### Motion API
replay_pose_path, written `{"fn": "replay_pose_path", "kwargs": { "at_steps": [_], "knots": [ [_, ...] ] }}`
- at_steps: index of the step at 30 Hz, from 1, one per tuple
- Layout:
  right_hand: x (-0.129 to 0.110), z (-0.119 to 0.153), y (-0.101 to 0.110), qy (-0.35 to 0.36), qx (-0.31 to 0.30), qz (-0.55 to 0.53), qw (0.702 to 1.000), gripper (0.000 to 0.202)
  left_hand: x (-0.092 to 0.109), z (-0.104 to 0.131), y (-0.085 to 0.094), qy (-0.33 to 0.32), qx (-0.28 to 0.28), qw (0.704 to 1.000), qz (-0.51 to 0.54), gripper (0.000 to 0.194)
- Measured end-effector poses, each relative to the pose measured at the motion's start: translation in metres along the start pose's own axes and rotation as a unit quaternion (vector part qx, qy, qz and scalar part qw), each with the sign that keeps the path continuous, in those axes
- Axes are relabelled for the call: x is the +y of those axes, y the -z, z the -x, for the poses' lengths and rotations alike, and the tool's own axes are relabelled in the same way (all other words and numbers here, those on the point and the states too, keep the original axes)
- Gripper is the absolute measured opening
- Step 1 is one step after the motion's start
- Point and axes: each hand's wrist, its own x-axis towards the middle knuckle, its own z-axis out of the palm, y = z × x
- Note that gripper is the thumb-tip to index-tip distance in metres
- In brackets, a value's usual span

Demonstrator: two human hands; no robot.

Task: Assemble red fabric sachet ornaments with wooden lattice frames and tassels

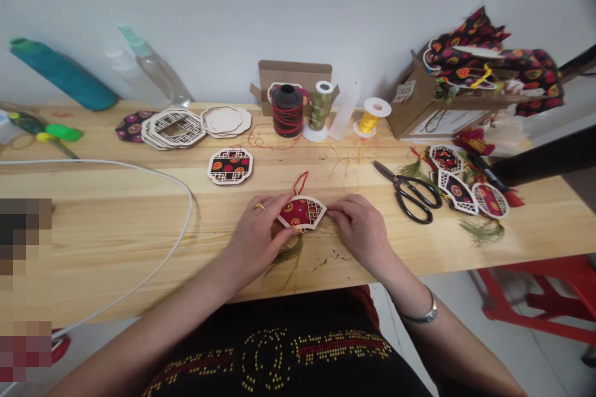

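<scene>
A fan-shaped ornament point(302, 213) with a pale wooden frame and red patterned fabric is held just above the wooden table. My left hand point(261, 232) grips its left end between thumb and fingers. A red cord loop point(300, 183) rises from its top edge, and a green tassel point(289, 251) hangs below, partly behind the hand. At the ornament's right tip, my right hand point(361, 226) is closed in a pinch; whatever lies between those fingertips is too small to make out. Dark scraps point(333, 255) lie on the table between the hands.
Black scissors point(410, 189) lie to the right, beside finished ornaments point(459, 192). Behind stand thread spools point(287, 111) and a cardboard box point(410, 99) of fabric. Wooden frames point(174, 128) and a patterned panel point(230, 167) sit at the left, near a white cable point(189, 198).
</scene>
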Motion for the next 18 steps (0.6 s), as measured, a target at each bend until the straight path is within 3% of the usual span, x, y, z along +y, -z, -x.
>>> {"fn": "replay_pose_path", "kwargs": {
  "at_steps": [2, 5, 8, 18],
  "knots": [
    [-0.001, 0.002, 0.001, 0.012, 0.022, -0.007, 1.0, 0.019, -0.001, 0.001, -0.001, 0.002, 0.001, 1.0, 0.007, 0.055],
    [-0.006, 0.005, 0.003, 0.091, 0.053, -0.016, 0.994, 0.029, -0.002, 0.002, -0.003, 0.0, 0.004, 1.0, 0.017, 0.057],
    [-0.012, 0.007, 0.002, 0.165, 0.026, -0.023, 0.986, 0.037, -0.003, 0.004, -0.005, -0.002, 0.009, 1.0, 0.022, 0.057],
    [-0.011, 0.008, -0.003, 0.181, 0.027, 0.052, 0.982, 0.035, -0.004, 0.008, -0.006, -0.03, 0.012, 0.999, 0.011, 0.058]
  ]
}}
